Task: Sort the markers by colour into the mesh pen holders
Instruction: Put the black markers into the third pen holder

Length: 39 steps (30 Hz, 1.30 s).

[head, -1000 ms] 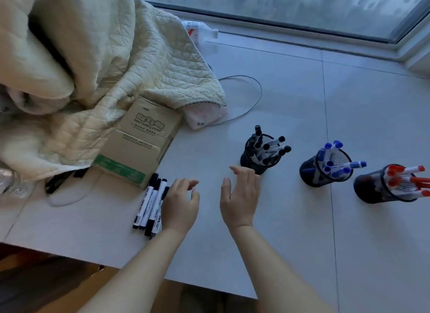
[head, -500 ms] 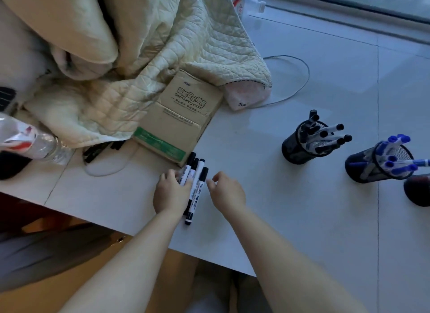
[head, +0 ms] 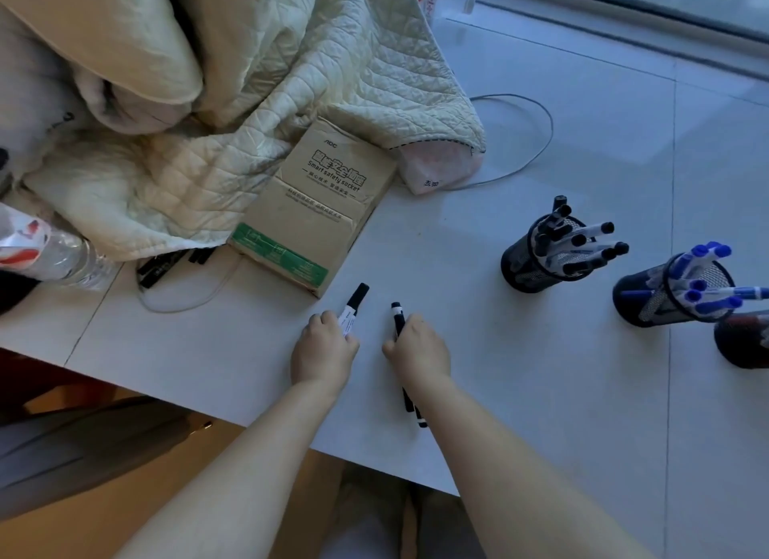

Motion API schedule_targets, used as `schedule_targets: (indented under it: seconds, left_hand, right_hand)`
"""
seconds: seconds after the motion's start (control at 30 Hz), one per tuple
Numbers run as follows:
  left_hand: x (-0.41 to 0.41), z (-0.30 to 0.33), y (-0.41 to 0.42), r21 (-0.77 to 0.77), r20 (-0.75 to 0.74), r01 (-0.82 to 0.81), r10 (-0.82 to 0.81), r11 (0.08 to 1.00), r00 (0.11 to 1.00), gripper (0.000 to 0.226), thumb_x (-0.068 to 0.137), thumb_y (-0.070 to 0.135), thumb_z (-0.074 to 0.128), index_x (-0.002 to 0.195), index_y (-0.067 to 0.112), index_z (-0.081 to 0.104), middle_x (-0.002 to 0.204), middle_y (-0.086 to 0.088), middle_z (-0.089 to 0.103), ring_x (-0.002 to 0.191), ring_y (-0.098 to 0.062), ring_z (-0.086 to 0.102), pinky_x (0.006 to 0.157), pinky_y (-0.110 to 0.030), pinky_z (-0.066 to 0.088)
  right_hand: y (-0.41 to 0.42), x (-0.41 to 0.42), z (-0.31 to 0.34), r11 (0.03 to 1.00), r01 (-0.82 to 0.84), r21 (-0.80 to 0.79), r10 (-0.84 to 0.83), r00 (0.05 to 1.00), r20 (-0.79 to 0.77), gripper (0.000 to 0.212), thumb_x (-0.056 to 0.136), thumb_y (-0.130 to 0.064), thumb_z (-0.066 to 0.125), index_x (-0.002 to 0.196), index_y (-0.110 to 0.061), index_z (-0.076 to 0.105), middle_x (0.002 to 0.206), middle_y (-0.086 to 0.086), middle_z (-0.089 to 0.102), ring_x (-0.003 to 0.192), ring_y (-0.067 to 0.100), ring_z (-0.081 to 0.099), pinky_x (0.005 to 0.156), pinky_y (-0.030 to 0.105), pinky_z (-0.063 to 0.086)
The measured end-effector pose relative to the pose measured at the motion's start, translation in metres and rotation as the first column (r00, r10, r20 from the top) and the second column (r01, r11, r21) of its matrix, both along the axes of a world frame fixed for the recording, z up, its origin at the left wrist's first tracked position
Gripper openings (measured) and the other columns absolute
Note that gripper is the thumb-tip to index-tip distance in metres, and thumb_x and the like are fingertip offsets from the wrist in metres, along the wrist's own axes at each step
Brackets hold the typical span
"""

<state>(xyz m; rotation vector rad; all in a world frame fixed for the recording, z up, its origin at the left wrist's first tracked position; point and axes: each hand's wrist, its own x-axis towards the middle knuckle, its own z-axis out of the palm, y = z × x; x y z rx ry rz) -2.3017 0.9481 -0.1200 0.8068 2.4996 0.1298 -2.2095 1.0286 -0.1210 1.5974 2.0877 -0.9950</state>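
Toward the right edge of the bench (head: 520, 392), three mesh pen holders stand in a row. The holder of black-capped markers (head: 553, 250) is nearest the hands; the holder of blue-capped markers (head: 674, 290) stands just beside it; a third holder (head: 745, 338) is cut off by the frame edge, and its contents cannot be identified.

Progress, as a judgement: sorting is largely complete. Both visible holders are well filled and each shows one cap colour only. What remains is the black markers now in the hands; no loose markers lie elsewhere on the bare bench surface.

Grip state:
- Left hand (head: 324, 350): closed around a small bundle of black markers (head: 351, 313), near the front edge. White barrels and one black cap project beyond the fingers. The count cannot be told.
- Right hand (head: 420, 346): closed around black markers (head: 398, 321). One end projects forward; dark ends show below the wrist, at least two.

Marker appearance: slim white barrel with printed label, black cap.

A cardboard box (head: 316, 209) lies just beyond the left hand, partly under a quilted blanket (head: 291, 80).

Remaining step, by estimate: carry both bundles to the black holder, which stands well apart to the right.
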Motion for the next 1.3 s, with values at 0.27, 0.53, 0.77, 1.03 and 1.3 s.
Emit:
schedule_targets:
  seconds: [0.27, 0.53, 0.77, 1.03, 1.3]
  left_hand:
    - [0.024, 0.019, 0.035, -0.027, 0.164, 0.022, -0.017, 0.999, 0.986, 0.014, 0.088, 0.01, 0.044, 0.093, 0.007, 0.032, 0.095, -0.019, 0.057, 0.072, -0.033, 0.048, 0.059, -0.033, 0.037]
    - [0.07, 0.051, 0.105, 0.255, 0.184, 0.168, -0.219, 0.952, 0.958, 0.018, 0.092, 0.023, 0.04, 0.076, 0.016, 0.037, 0.063, -0.001, 0.043, 0.051, -0.019, 0.038, 0.045, -0.028, 0.025]
    - [0.089, 0.089, 0.163, 0.415, 0.478, -0.291, 0.066, 0.862, 0.876, 0.04, 0.083, 0.031, 0.051, 0.054, 0.019, 0.027, 0.052, 0.002, 0.03, 0.05, -0.019, 0.027, 0.051, -0.028, 0.022]
    - [0.108, 0.106, 0.202, 0.59, 0.578, -0.433, 0.018, 0.681, 0.816, 0.049, 0.091, 0.036, 0.052, 0.055, 0.019, 0.024, 0.049, 0.006, 0.026, 0.043, -0.009, 0.024, 0.044, -0.023, 0.02]
    - [0.115, 0.097, 0.215, 0.576, 0.708, -0.677, 0.135, 0.459, 0.693, 0.048, 0.093, 0.041, 0.049, 0.055, 0.014, 0.034, 0.046, 0.006, 0.037, 0.04, -0.008, 0.032, 0.041, -0.019, 0.028]
  right_hand:
    - [0.026, 0.05, 0.022, 0.998, 0.067, 0.002, -0.067, 0.996, -0.063, 0.016, 0.08, -0.022, 0.048, 0.07, -0.014, 0.039, 0.065, 0.003, 0.044, 0.055, 0.019, 0.039, 0.044, 0.028, 0.023]
    - [0.104, 0.098, 0.095, 0.898, 0.441, 0.005, -0.385, 0.789, -0.479, 0.03, 0.087, -0.035, 0.051, 0.066, -0.014, 0.056, 0.06, -0.005, 0.063, 0.055, 0.006, 0.054, 0.051, 0.026, 0.04]
    - [0.182, 0.125, 0.153, 0.801, 0.597, -0.055, -0.405, 0.471, -0.784, 0.041, 0.089, -0.038, 0.054, 0.053, -0.02, 0.06, 0.067, 0.005, 0.069, 0.062, 0.025, 0.06, 0.057, 0.033, 0.044]
    - [0.232, 0.124, 0.143, 0.863, 0.503, 0.049, -0.222, 0.466, -0.857, 0.028, 0.09, -0.033, 0.055, 0.063, -0.035, 0.063, 0.078, -0.003, 0.069, 0.071, 0.024, 0.061, 0.063, 0.039, 0.046]
    - [0.24, 0.121, 0.107, 0.956, 0.265, 0.125, -0.062, 0.598, -0.799, 0.028, 0.087, -0.036, 0.056, 0.079, -0.011, 0.066, 0.073, -0.023, 0.065, 0.063, 0.01, 0.057, 0.061, 0.022, 0.044]
